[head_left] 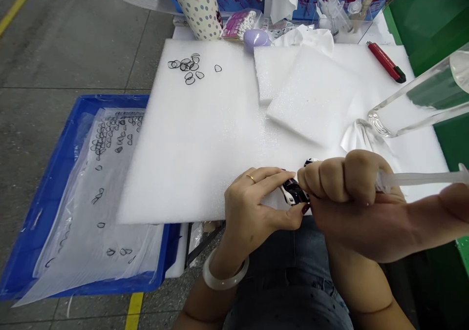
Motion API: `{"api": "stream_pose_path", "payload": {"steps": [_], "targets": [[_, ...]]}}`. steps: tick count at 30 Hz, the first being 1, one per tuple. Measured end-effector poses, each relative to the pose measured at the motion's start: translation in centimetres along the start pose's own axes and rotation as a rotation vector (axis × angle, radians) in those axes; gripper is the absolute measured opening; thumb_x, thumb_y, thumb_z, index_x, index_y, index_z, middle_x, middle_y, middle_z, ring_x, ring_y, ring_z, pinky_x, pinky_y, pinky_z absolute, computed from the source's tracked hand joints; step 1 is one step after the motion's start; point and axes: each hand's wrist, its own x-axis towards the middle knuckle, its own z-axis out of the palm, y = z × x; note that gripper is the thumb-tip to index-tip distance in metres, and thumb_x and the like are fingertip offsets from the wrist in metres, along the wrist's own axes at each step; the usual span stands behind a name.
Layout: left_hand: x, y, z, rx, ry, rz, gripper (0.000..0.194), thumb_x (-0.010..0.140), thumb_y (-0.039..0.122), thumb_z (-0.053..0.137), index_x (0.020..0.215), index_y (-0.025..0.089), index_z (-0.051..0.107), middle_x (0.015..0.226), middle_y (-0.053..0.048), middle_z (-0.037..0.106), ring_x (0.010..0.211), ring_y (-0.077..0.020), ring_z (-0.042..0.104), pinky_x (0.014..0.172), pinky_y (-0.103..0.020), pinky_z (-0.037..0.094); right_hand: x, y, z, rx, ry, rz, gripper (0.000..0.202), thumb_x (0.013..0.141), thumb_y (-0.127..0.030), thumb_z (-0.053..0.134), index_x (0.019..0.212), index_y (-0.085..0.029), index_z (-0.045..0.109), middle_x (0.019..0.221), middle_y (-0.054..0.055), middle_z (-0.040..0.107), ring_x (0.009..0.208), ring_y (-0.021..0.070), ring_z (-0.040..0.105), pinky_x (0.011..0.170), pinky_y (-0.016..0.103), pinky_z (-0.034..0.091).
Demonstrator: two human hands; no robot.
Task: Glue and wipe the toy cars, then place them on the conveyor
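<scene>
left hand (252,203) pinching toy car (293,193), right hand (344,188) gripping syringe (417,178)

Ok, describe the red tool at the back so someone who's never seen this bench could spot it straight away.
Start at the big white foam sheet covering the bench and follow it to its far right corner. There, past the two smaller foam squares, lies the red utility knife, slanted, with a black tip. It is the only red, stick-shaped thing on the white surface.
</scene>
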Motion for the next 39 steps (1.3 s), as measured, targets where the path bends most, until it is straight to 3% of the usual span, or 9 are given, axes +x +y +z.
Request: {"api": "stream_pose_path", "payload": {"steps": [12, 16, 19, 22, 24, 27, 31, 35, 39], "targets": [[0.0, -0.2, 0.1, -0.007, -0.009, 0.001, 0.028, 0.073, 0.039, 0.082, 0.095, 0.022, 0.075, 0.099, -0.004, 0.078, 0.084, -0.0219, 0.071, 0.080, -0.037, 0.060, 0.4, -1.4, 1.3, -0.296, -0.034, -0.049, 0.042, 0.095, -0.026, 0.061, 0.059, -0.022, 0.041, 0.056, -0.004, 0.031, 0.051, 0.0125, 0.031, 0.051, 0.029, 0.029], [-0.5, -0.7, 0.1, 0.070, -0.038, 0.068, 0.037, 0.070, 0.035, 0.080, 0.104, 0.024, 0.071, 0.105, -0.004, 0.075, 0.091, -0.0253, 0.071, 0.083, -0.040, 0.059, 4.9, -0.2, 1.2, -0.334, 0.009, -0.224, 0.048, 0.100, -0.050, 0.037, 0.060, -0.025, 0.044, 0.059, -0.001, 0.041, 0.054, 0.0148, 0.039, 0.058, 0.033, 0.039], [-1.0, -1.4, -0.2, 0.147, -0.057, 0.179, 0.046, 0.067, 0.026, 0.075, 0.112, 0.027, 0.067, 0.112, -0.004, 0.072, 0.096, -0.0267, 0.070, 0.084, -0.041, 0.058, 7.6, 0.3, -0.7, -0.492, 0.092, -0.231, 0.044, 0.094, -0.056, 0.041, 0.072, -0.022, 0.058, 0.078, 0.004, 0.063, 0.073, 0.0176, 0.060, 0.069, 0.034, 0.048], [-1.3, -2.0, -0.5, 0.190, -0.114, 0.246, 0.051, 0.067, 0.023, 0.072, 0.117, 0.029, 0.064, 0.117, -0.003, 0.070, 0.099, -0.0244, 0.069, 0.082, -0.037, 0.059, 5.9, -0.9, -3.7, -0.770, 0.264, -0.403, 0.037, 0.094, -0.052, 0.049, 0.104, -0.021, 0.066, 0.110, 0.006, 0.070, 0.104, 0.0216, 0.065, 0.087, 0.037, 0.051], [-1.3, -2.0, -0.4, 0.221, -0.105, 0.265, 0.048, 0.072, 0.023, 0.069, 0.119, 0.028, 0.062, 0.120, -0.003, 0.070, 0.102, -0.0234, 0.067, 0.083, -0.035, 0.060, 3.2, -2.2, -6.2, -0.971, 0.476, -0.502, 0.030, 0.096, -0.045, 0.050, 0.099, -0.021, 0.068, 0.096, 0.005, 0.072, 0.089, 0.0197, 0.067, 0.078, 0.033, 0.050], [-1.1, -1.9, 0.3, 0.306, -0.015, 0.285, 0.039, 0.084, 0.023, 0.061, 0.123, 0.027, 0.061, 0.128, -0.005, 0.067, 0.107, -0.0237, 0.066, 0.083, -0.035, 0.061, 0.1, -3.6, -10.2, -1.477, 0.633, -0.330, 0.028, 0.094, -0.037, 0.054, 0.079, -0.020, 0.070, 0.065, 0.001, 0.065, 0.058, 0.0160, 0.056, 0.059, 0.031, 0.037], [-0.8, -2.1, 0.8, 0.394, 0.033, 0.270, 0.039, 0.092, 0.027, 0.057, 0.131, 0.027, 0.059, 0.140, -0.008, 0.059, 0.115, -0.0271, 0.063, 0.082, -0.039, 0.062, -0.7, -3.5, -14.0, -1.884, 0.749, -0.250, 0.030, 0.088, -0.044, 0.062, 0.077, -0.018, 0.072, 0.074, 0.007, 0.070, 0.074, 0.0248, 0.061, 0.066, 0.035, 0.036], [-1.2, -1.1, 0.8, 0.233, 0.169, 0.187, 0.033, 0.091, 0.026, 0.063, 0.124, 0.027, 0.062, 0.132, -0.007, 0.061, 0.117, -0.0236, 0.063, 0.093, -0.035, 0.059, -0.5, -3.0, -14.0, -1.758, 0.582, -0.286, 0.022, 0.088, -0.035, 0.059, 0.078, -0.019, 0.071, 0.085, 0.008, 0.073, 0.085, 0.0271, 0.061, 0.078, 0.040, 0.038], [-1.1, 2.6, 2.3, -0.055, 0.218, 0.243, 0.038, 0.093, 0.010, 0.057, 0.125, 0.029, 0.061, 0.120, -0.002, 0.067, 0.113, -0.0139, 0.066, 0.101, -0.023, 0.052, -1.9, -3.9, -11.2, -1.040, 0.411, -0.138, 0.029, 0.095, -0.042, 0.053, 0.077, -0.020, 0.060, 0.065, 0.000, 0.055, 0.062, 0.0164, 0.048, 0.062, 0.030, 0.037]]}}
